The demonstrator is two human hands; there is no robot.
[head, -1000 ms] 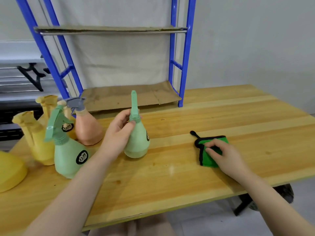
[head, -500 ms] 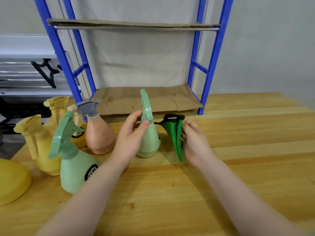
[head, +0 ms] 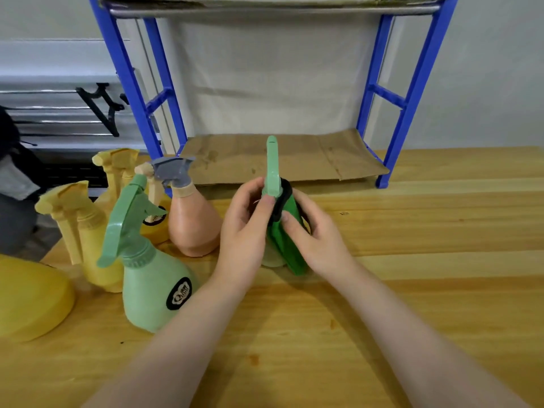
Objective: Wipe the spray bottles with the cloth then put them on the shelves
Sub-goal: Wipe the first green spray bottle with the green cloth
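A small pale green spray bottle point(head: 272, 169) stands upright on the wooden table point(head: 441, 260) in front of the shelf. My left hand point(head: 245, 231) grips its neck and body from the left. My right hand point(head: 316, 234) holds the green cloth point(head: 287, 237) with a black edge and presses it against the bottle's right side. Most of the bottle's body is hidden by my hands and the cloth.
A larger green spray bottle point(head: 153, 278), a peach one point(head: 191, 225) and several yellow ones point(head: 85, 231) stand at the left. A yellow object point(head: 29, 298) lies at the far left edge. The blue shelf rack point(head: 412, 92) has cardboard point(head: 309, 157) on its lower level.
My right hand lifted the cloth from the table, carried it left and now presses it onto the bottle. The view moved closer to the shelf.
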